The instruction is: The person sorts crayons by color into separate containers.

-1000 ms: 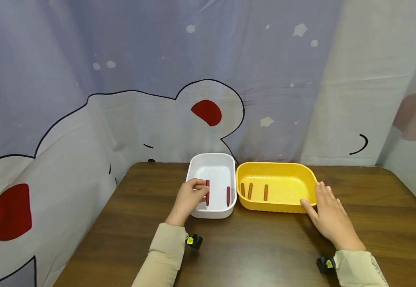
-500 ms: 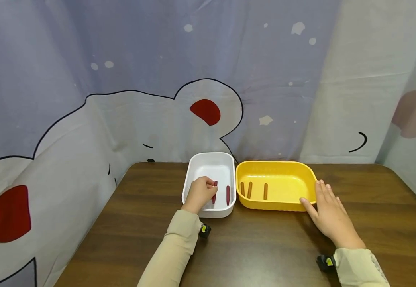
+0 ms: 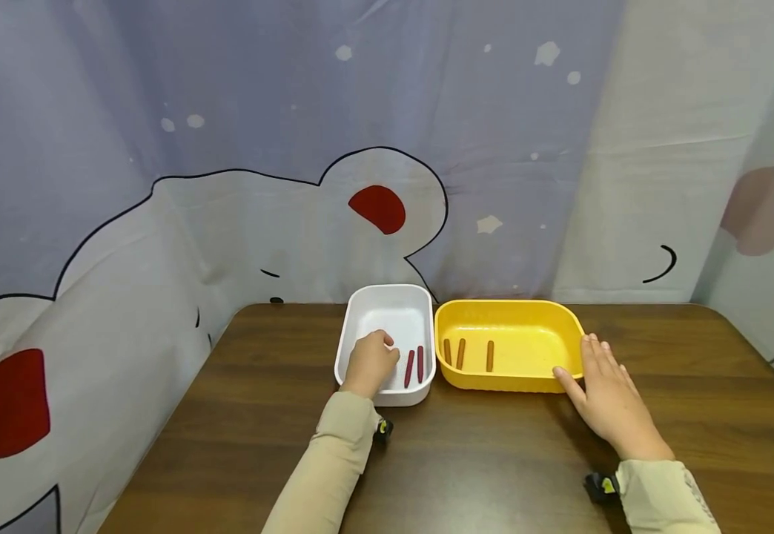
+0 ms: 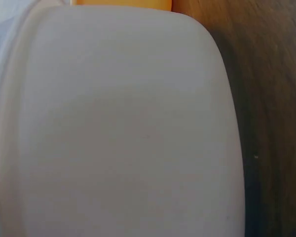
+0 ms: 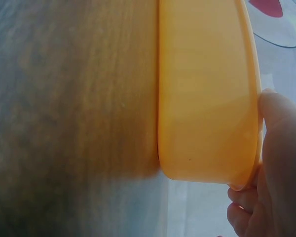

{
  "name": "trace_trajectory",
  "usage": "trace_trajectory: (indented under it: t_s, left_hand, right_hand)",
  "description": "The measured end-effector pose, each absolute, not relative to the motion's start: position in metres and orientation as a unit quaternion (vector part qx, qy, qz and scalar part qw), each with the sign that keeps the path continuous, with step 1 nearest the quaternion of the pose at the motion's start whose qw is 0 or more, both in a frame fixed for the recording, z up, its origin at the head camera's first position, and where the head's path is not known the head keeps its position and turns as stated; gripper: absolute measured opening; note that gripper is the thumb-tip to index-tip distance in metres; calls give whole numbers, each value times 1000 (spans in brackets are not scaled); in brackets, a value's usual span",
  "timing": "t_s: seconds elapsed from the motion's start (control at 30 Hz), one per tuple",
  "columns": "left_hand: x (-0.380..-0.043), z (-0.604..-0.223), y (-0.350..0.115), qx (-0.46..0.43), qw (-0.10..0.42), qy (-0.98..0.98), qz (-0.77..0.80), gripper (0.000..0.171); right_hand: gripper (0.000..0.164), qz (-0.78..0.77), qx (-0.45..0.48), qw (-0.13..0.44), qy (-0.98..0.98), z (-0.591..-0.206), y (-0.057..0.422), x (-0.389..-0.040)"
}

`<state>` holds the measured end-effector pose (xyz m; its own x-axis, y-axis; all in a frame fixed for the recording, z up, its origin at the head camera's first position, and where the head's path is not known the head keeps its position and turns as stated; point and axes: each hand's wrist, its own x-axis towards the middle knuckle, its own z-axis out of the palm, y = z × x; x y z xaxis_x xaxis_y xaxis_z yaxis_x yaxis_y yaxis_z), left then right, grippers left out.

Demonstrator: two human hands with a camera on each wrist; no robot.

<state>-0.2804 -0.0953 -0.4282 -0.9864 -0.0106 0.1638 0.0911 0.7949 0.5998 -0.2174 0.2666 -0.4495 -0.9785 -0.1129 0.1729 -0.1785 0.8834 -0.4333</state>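
Observation:
In the head view, two dark red crayons (image 3: 409, 368) lie side by side at the right of a white plastic tray (image 3: 394, 398). My left hand (image 3: 370, 365) is over the tray's left part, just left of the crayons, its fingers loosely bent with nothing between them. The left wrist view is filled by the tray's outer wall (image 4: 133, 128), and that hand is hidden there. My right hand (image 3: 614, 400) rests straight fingers and thumb against the right end of a yellow tray (image 3: 500, 382). Its thumb touches the rim in the right wrist view.
Several brown crayons (image 3: 490, 356) lie in the left half of the yellow tray, which stands right beside the white one. Both are near the back edge of a dark wooden table (image 3: 494, 460). A printed curtain (image 3: 280, 222) hangs behind.
My left hand has carried a red crayon rightward, laid it beside the other one and let go, drawing back slightly left. The right hand stays on the yellow tray.

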Motion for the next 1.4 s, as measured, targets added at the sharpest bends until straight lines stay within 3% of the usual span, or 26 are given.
trace_trajectory:
  t_s: [0.43, 0.7, 1.07, 1.4]
  left_hand:
    - [-246, -403, -120, -48, 154, -927, -337, 15]
    - [-223, -388, -152, -37, 168, -933, -315, 18]
    - [-220, -391, -192, 0, 139, -942, -306, 21]
    - [-229, -406, -206, 13, 30, -949, -313, 24]
  right_hand:
    - [86, 230, 79, 71, -967, -450, 267, -218]
    - [86, 229, 82, 69, -967, -448, 267, -218]
    - [86, 233, 80, 67, -967, -450, 268, -217]
    - [87, 231, 85, 75, -966, -449, 268, -219]
